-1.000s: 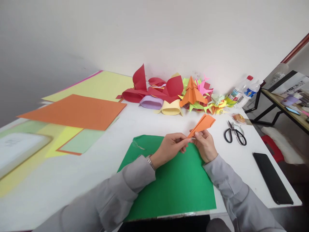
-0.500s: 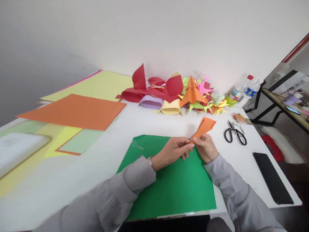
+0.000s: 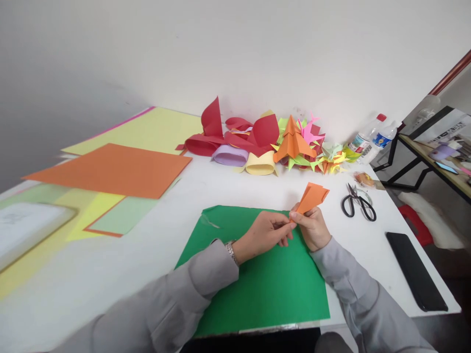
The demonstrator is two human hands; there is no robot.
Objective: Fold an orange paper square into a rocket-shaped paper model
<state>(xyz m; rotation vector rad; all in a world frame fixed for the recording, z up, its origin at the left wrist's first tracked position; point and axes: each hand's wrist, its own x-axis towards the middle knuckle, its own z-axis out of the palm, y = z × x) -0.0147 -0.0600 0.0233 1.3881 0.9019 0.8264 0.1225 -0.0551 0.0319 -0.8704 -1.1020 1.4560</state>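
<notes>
A small folded piece of orange paper (image 3: 311,197) is held up over the far right part of the green sheet (image 3: 265,289). My right hand (image 3: 313,228) grips its lower part, thumb on the near face. At the paper's narrow lower tip, the thumb and fingers of my left hand (image 3: 265,232) are pinched together on it. The wider, folded end points up and away to the right. Fingers cover most of the tip, so its folds there are hidden.
Orange sheets (image 3: 114,171) lie at left over yellow and green paper, beside a white box (image 3: 29,230). Folded paper shapes (image 3: 253,137) line the wall. Black-handled scissors (image 3: 357,203), a black phone-like slab (image 3: 415,272) and plastic bottles (image 3: 368,135) are on the right.
The folded orange paper has dropped slightly and turned so more of its broad face shows. Both hands have come down a little, still on the paper.
</notes>
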